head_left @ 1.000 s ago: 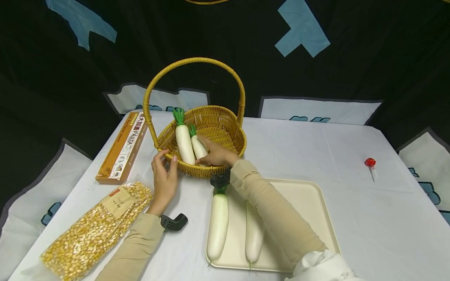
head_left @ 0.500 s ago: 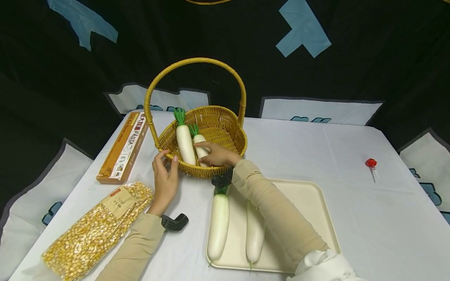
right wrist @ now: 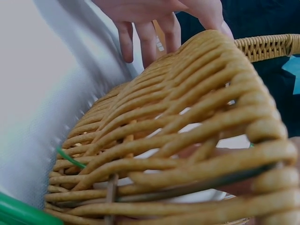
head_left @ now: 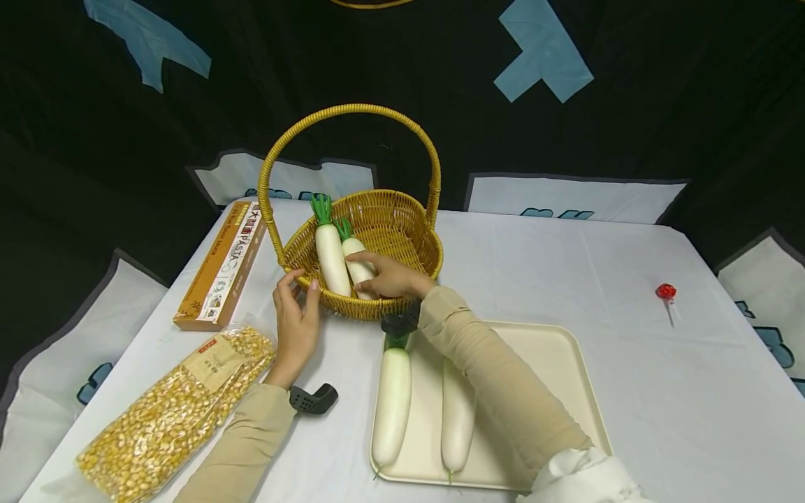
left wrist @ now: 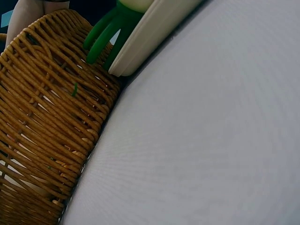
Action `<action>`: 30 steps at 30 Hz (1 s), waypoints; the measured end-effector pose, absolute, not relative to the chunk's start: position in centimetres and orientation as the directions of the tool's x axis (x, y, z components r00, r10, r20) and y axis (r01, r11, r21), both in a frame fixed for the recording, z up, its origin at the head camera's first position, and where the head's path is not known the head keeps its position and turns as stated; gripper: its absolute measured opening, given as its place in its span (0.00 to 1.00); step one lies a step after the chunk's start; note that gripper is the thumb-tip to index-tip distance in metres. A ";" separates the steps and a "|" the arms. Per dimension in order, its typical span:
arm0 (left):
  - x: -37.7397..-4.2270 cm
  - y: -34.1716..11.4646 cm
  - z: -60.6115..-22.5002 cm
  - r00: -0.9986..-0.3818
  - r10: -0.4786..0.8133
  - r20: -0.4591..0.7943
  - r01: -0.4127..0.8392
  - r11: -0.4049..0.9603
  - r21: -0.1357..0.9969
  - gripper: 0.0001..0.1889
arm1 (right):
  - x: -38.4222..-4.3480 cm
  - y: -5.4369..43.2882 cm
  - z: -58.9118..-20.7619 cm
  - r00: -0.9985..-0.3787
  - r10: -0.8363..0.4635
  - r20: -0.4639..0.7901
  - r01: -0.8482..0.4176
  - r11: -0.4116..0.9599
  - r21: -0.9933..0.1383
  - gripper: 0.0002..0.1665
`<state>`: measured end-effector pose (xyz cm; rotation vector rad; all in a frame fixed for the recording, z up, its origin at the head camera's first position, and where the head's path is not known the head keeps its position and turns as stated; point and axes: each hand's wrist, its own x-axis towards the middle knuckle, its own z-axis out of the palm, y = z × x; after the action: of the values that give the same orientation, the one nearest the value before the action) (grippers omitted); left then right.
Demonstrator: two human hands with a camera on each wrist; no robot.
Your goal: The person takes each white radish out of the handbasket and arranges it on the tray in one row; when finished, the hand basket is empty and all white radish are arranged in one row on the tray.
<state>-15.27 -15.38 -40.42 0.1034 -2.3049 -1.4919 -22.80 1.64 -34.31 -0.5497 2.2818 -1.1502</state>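
Note:
A yellow wicker basket (head_left: 402,209) with a tall hoop handle stands mid-table. Inside, at its left, a longer white radish (head_left: 332,260) leans with its green leaves up. Beside it lies a shorter white radish (head_left: 355,250), which my right hand (head_left: 396,278) grips near its lower part; some of the fingers are hidden in the basket. My left hand (head_left: 295,332) holds the front-left rim of the basket. In the right wrist view, the left hand (right wrist: 159,18) has fingers hanging along the outside of the wicker wall.
A cream tray (head_left: 541,370) in front carries two more radishes, one (head_left: 391,405) at the left and another (head_left: 457,426) partly under the right sleeve. Left are a pasta box (head_left: 223,265) and a bag of corn kernels (head_left: 176,412). A red lollipop (head_left: 665,292) lies far right.
The right hand has shifted its hold lower on the shorter radish, whose leafy end has tipped slightly left towards the longer one. The left hand has stayed at the rim.

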 end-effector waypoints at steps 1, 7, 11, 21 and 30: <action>-15.3 -15.4 -40.4 -0.919 -0.271 0.285 0.150 0.430 0.890 0.23 | -22.8 1.7 -34.3 -0.784 -0.565 -0.258 -0.131 0.556 -0.821 0.34; -15.3 -15.3 -40.4 -0.914 -0.275 0.297 0.159 0.430 0.888 0.22 | -22.8 1.8 -34.3 -0.795 -0.557 -0.241 -0.117 0.530 -0.840 0.34; -15.3 -15.4 -40.4 -0.914 -0.275 0.298 0.160 0.430 0.888 0.22 | -22.9 1.8 -34.3 -0.807 -0.542 -0.235 -0.098 0.515 -0.852 0.34; -15.3 -15.4 -40.4 -0.919 -0.270 0.286 0.149 0.434 0.889 0.23 | -22.7 2.0 -34.2 -0.833 -0.530 -0.161 -0.093 0.420 -0.903 0.33; -15.2 -15.4 -40.5 -0.919 -0.272 0.286 0.151 0.428 0.891 0.22 | -23.0 2.4 -34.1 -0.876 -0.455 -0.158 0.068 0.208 -0.976 0.33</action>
<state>-15.20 -15.38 -40.45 0.1033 -2.2981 -1.4928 -23.01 2.40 -34.06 -0.3593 2.0755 -1.7100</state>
